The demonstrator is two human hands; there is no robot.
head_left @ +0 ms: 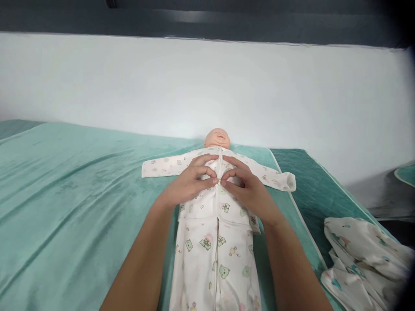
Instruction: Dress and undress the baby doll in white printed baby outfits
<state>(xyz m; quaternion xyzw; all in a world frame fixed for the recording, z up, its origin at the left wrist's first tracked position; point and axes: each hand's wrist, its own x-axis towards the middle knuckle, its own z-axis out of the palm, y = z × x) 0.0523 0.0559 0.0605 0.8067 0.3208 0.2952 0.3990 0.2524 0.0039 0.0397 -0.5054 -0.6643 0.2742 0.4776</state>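
A baby doll (pixel 218 138) lies on its back, dressed in a white long-sleeved top (pixel 207 207) printed with small bears. Both sleeves are stretched out sideways. Over the chest, my left hand (pixel 197 175) and my right hand (pixel 241 175) meet at the top's front edge. Thumb and index finger of each hand are pinched together there, on a small yellowish button (pixel 219 182) and the cloth around it. Matching white trousers (pixel 202 268) cover the doll's lower part, below the hem of the top.
A light green sheet (pixel 81 207) with wrinkles covers the bed, and a darker green quilted pad (pixel 301 172) shows at the right. Crumpled white printed cloth (pixel 363 259) lies at the lower right. Behind the doll's head rises a white wall (pixel 181 86).
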